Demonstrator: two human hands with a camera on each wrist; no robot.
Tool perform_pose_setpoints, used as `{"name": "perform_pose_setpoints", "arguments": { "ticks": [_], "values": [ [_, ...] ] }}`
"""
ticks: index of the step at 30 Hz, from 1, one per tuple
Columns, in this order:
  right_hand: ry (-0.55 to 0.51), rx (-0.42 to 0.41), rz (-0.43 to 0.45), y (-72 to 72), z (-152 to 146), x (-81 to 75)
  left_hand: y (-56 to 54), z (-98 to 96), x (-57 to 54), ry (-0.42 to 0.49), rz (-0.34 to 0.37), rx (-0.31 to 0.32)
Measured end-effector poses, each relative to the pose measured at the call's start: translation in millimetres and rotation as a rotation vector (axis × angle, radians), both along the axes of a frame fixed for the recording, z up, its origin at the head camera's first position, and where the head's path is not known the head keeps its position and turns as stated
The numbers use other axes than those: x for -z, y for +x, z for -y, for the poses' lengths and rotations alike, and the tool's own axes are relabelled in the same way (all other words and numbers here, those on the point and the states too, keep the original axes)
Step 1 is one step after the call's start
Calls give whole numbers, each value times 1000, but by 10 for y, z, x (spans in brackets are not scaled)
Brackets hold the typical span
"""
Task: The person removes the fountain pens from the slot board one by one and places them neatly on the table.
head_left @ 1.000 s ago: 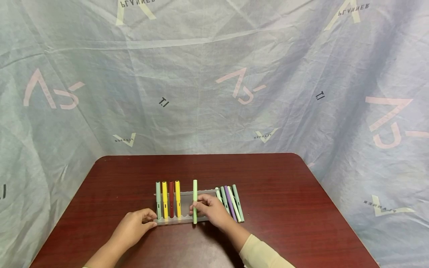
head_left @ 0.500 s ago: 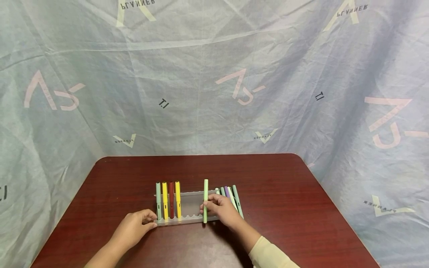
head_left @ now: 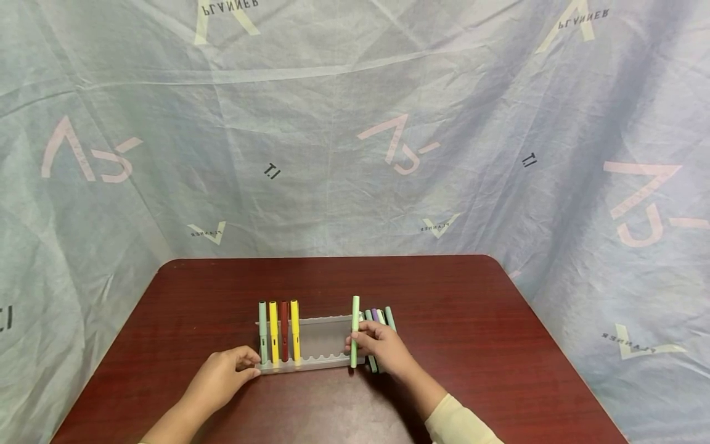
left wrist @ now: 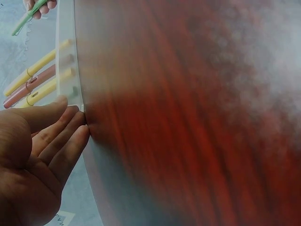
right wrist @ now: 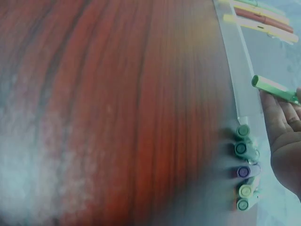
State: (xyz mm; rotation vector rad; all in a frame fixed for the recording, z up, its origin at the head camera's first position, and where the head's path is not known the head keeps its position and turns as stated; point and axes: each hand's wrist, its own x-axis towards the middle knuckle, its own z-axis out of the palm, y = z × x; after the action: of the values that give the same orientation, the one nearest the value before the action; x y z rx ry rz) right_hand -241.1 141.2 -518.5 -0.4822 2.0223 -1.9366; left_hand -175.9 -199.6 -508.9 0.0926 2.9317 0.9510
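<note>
A clear pen tray (head_left: 327, 336) with scalloped edges lies on the table. In its left part lie a grey-green pen (head_left: 263, 333), a yellow pen (head_left: 273, 333), a dark red pen (head_left: 285, 333) and another yellow pen (head_left: 296, 333). My left hand (head_left: 224, 373) holds the tray's left front corner between thumb and fingers. My right hand (head_left: 383, 348) pinches a light green pen (head_left: 355, 320) over the tray's right end, its length pointing away from me. The left wrist view shows the left fingertips (left wrist: 84, 129) right at the tray's corner.
Just right of the tray, partly behind my right hand, several pens lie side by side, among them a purple pen (right wrist: 244, 172) and a grey-green pen (right wrist: 242, 204). A dark red wooden table (head_left: 499, 370) carries everything. Grey printed cloth (head_left: 344, 203) hangs around it.
My right hand has moved to the right with the light green pen, from mid-tray to the tray's right end. The left hand has stayed at the corner.
</note>
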Motion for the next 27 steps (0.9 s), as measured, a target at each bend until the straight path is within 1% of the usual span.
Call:
{"name": "perform_pose_setpoints", "arguments": {
  "ticks": [2, 6, 12, 18, 23, 27],
  "values": [
    [-2, 5, -10, -5, -37, 4, -5, 0, -3, 0, -1, 3],
    [-5, 21, 1, -18, -129, 8, -13, -1, -5, -7, 2, 9],
    [54, 35, -27, -70, -350, -21, -12, -5, -12, -16, 6, 10],
    [74, 132, 1, -148, -601, -52, -5, -11, -21, -17, 6, 3],
    [143, 206, 3, -177, -782, -98, -2, -9, -21, -12, 14, -1],
    [198, 266, 10, -190, -882, -93, -7, -13, -21, -10, 9, 0]
  ]
}}
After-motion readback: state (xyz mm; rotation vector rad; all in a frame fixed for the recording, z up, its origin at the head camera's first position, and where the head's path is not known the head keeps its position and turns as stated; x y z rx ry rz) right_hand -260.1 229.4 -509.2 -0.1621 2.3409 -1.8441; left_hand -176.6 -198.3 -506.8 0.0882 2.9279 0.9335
